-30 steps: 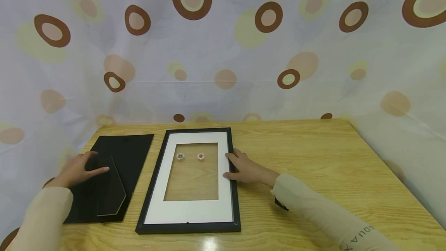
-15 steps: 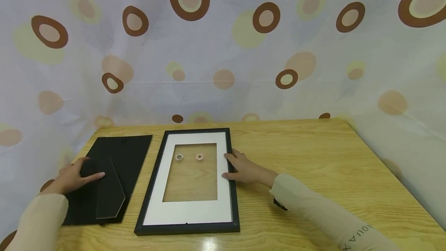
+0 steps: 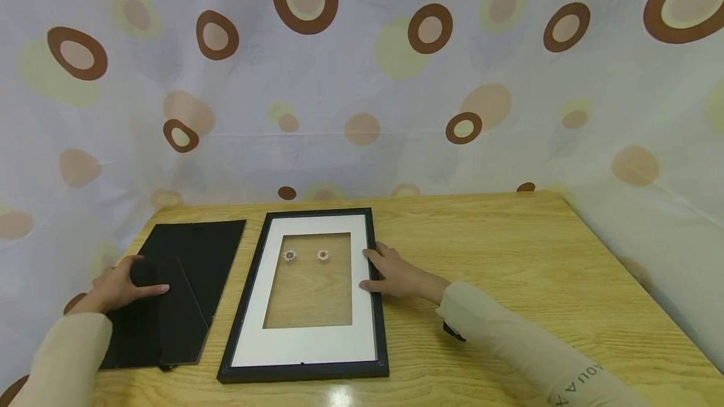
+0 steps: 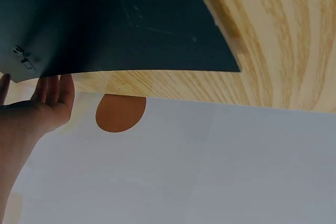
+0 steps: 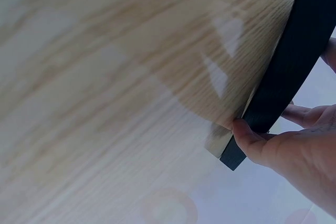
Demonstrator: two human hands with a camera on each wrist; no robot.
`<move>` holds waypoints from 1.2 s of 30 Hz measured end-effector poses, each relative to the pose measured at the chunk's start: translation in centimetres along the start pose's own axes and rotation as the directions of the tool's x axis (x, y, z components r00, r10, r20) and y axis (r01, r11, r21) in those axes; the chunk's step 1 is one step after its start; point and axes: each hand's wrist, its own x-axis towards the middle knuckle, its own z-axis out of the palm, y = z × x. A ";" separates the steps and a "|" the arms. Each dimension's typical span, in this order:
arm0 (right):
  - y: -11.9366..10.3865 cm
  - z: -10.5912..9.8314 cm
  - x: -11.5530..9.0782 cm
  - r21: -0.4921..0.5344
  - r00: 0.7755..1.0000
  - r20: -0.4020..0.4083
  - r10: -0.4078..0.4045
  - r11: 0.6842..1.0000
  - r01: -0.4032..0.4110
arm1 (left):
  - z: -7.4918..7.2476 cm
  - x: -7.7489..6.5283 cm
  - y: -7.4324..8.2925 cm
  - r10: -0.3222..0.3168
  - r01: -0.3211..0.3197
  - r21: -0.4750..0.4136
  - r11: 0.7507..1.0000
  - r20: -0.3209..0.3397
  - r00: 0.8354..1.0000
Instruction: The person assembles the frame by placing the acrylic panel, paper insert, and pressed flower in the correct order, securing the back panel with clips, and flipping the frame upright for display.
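At the left of the table lies a black frame backing board [image 3: 217, 256] with a hinged stand leg [image 3: 178, 316] on it. My left hand [image 3: 117, 287] grips its left edge, the thumb lying on top; in the left wrist view the fingertips [image 4: 54, 88] pass out of sight at the board's edge. Beside it lies a black picture frame [image 3: 302, 372] with a white mat [image 3: 305, 347]. My right hand [image 3: 398, 274] holds the frame's right side, thumb over the border. The right wrist view shows that thumb [image 5: 248, 137] against the frame's edge.
Two small flower-shaped pieces [image 3: 290, 256] show within the mat's opening. The wooden table [image 3: 486, 250] ends at a patterned cloth [image 3: 362, 80] at the back and sides. A small dark item [image 3: 452, 331] shows beneath the right sleeve.
My left hand has shifted slightly left and down, its thumb drawn back over the board. The stand leg's outline now lies closer to the board. My right hand stays on the frame.
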 end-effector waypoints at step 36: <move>-0.2 0.0 0.0 0.003 1.000 0.001 0.014 1.000 -0.014 | -1.0 -0.2 -0.4 -0.085 0.087 -0.111 0.990 0.021 0.996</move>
